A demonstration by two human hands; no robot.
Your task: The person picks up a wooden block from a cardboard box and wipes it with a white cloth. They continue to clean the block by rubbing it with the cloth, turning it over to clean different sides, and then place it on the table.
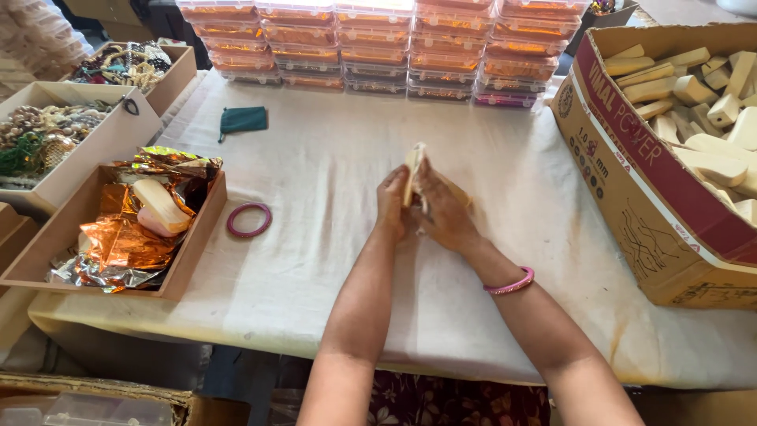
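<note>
Left hand [392, 207] and right hand [443, 214] together gripped a pale wooden piece [413, 170] upright above the cloth-covered surface [331, 260] | step: apparently wrapping or fitting it | next move likely needs firm, aligned grip | pink bangle [249, 220] lay nearby

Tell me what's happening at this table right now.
A person holds a pale flat wooden piece upright between the left hand and right hand, above a white cloth-covered table. A pink bangle lies on the cloth to the left, beside a shallow box of crinkled foil. A cardboard box of similar wooden pieces stands at right; stacked clear cases line the far edge.
</note>
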